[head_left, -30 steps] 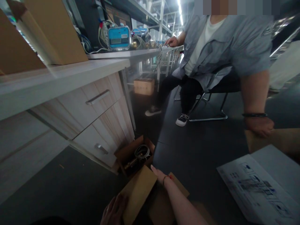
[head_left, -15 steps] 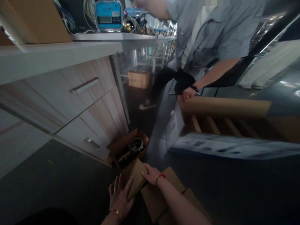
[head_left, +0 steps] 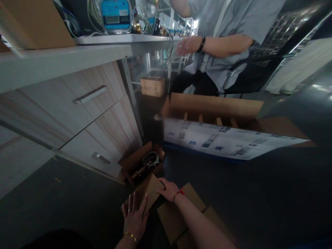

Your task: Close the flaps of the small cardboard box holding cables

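Observation:
Low at the bottom middle, a small brown cardboard box [head_left: 150, 190] is held between my two hands. My left hand [head_left: 135, 216], with a ring and a gold bracelet, has its fingers laid over the near left side. Round the box's right end curl the fingers of my right hand [head_left: 168, 191], which wears a red cord. Beneath my right forearm lie flat brown boxes [head_left: 169, 216]. Just beyond the held box stands an open carton [head_left: 137, 154] containing a coiled cable [head_left: 150, 159] and a brass fitting [head_left: 140, 172].
A large open carton [head_left: 207, 138] with dividers stands on the floor at right. Behind it a co-worker [head_left: 218, 46] sits on a chair. Wooden drawers [head_left: 98, 114] border the left side; a blue meter [head_left: 116, 15] sits on the bench [head_left: 103, 52]. Another box [head_left: 152, 86] lies underneath.
The large carton has moved left and away from me. The co-worker's hand has let go of it and risen towards the bench. My hands have barely moved on the small box.

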The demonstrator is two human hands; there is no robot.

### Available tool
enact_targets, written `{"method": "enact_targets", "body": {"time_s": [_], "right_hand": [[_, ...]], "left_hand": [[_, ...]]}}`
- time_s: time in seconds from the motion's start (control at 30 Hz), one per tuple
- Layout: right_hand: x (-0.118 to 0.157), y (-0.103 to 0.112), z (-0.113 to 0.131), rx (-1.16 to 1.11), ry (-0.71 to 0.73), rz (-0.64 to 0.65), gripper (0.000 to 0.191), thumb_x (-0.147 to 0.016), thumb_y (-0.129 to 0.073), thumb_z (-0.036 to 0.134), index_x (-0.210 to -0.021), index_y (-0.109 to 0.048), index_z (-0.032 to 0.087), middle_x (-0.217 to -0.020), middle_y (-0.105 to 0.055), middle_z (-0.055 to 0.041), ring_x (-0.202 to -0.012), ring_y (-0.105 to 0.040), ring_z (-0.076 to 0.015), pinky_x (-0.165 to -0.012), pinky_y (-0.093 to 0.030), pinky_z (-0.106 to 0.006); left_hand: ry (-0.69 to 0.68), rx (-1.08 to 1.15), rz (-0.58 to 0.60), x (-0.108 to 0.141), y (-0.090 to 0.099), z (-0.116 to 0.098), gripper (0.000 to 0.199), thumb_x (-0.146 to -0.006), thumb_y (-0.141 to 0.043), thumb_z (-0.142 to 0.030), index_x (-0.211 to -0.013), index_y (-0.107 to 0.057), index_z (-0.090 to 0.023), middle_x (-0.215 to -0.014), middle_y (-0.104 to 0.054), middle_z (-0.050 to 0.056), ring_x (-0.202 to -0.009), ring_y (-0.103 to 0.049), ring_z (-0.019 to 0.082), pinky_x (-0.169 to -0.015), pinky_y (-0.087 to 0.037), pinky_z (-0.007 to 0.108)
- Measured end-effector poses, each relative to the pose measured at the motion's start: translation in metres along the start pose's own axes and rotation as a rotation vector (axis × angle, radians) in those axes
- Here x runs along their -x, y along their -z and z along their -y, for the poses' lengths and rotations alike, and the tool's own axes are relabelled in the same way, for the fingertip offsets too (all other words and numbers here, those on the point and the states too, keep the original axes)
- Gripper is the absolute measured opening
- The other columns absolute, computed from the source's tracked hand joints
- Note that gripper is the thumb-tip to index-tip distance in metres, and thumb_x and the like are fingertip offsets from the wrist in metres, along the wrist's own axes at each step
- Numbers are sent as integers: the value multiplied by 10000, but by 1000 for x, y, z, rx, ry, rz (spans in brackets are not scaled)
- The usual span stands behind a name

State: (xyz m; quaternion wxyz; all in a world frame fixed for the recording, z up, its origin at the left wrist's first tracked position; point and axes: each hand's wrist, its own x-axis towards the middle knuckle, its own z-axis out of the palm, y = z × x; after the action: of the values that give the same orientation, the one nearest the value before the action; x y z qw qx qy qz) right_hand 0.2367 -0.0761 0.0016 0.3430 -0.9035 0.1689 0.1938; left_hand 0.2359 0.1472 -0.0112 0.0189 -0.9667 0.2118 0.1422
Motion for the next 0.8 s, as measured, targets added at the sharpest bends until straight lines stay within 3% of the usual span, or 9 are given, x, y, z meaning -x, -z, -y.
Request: {"method": "enact_targets", "body": {"time_s": [0.23, 0.4, 0.5, 0.57, 0.63, 0.73, 0.8], "right_hand": [[-5, -4, 6, -17, -131, -5, 589, -692, -642, 451, -1238, -521, 269, -1175, -642, -40, -1093, -592, -219, -921, -462, -305], [-3, -9, 8, 117, -226, -27, 591, -703, -645, 454, -1228, -526, 211, -1050, -661, -154, -1019, -606, -345, -853, -472, -482], [-1, -11, 12, 153, -176, -64, 656, -703, -651, 420, -1309, -457, 260, -1256, -553, -150, -1208, -471, -364, -931, -424, -521], [0, -12, 14, 122, -103, -53, 669, -729, -617, 345, -1356, -390, 294, -1389, -454, -78, -1298, -395, -276, -1028, -381, -435], [3, -13, 15, 86, -77, -19, 644, -713, -603, 277, -1328, -412, 254, -1348, -505, -65, -1239, -473, -225, -1022, -399, -364], [8, -14, 11, 71, -102, 60, 527, -612, -673, 291, -1122, -559, 213, -1124, -648, -103, -1064, -597, -312, -907, -467, -442], [7, -10, 6, 52, -121, 118, 393, -571, -718, 367, -920, -637, 204, -983, -691, -114, -969, -630, -355, -835, -489, -469]], "left_hand": [[2, 14, -49, 1, -14, -3, 576, -852, -433, -397, -1388, -230, -450, -1562, -148, 117, -1438, -78, 349, -1116, -88, 589], [-9, -8, -19, 6, -23, -6, 655, -784, -518, -409, -1395, -283, -397, -1568, -130, 99, -1436, 16, 370, -1117, 48, 601], [-50, 53, -23, 8, -29, -6, 696, -736, -569, -436, -1389, -333, -385, -1566, -152, 83, -1432, 27, 392, -1105, 78, 623], [-35, 156, -72, 1, -23, -4, 624, -770, -524, -475, -1372, -396, -370, -1545, -237, 62, -1438, -79, 360, -1136, 17, 592], [146, 301, -169, -16, -7, -1, 563, -833, -424, -487, -1359, -444, -287, -1475, -374, 81, -1388, -268, 306, -1147, -175, 514], [559, 535, -318, -59, 30, 6, 689, -856, -341, -576, -1392, -346, -142, -1396, -433, 156, -1291, -401, 294, -1028, -391, 426], [607, 630, -278, -89, 50, 11, 715, -861, -336, -575, -1402, -308, -109, -1336, -488, 187, -1218, -483, 312, -957, -447, 419]]}}
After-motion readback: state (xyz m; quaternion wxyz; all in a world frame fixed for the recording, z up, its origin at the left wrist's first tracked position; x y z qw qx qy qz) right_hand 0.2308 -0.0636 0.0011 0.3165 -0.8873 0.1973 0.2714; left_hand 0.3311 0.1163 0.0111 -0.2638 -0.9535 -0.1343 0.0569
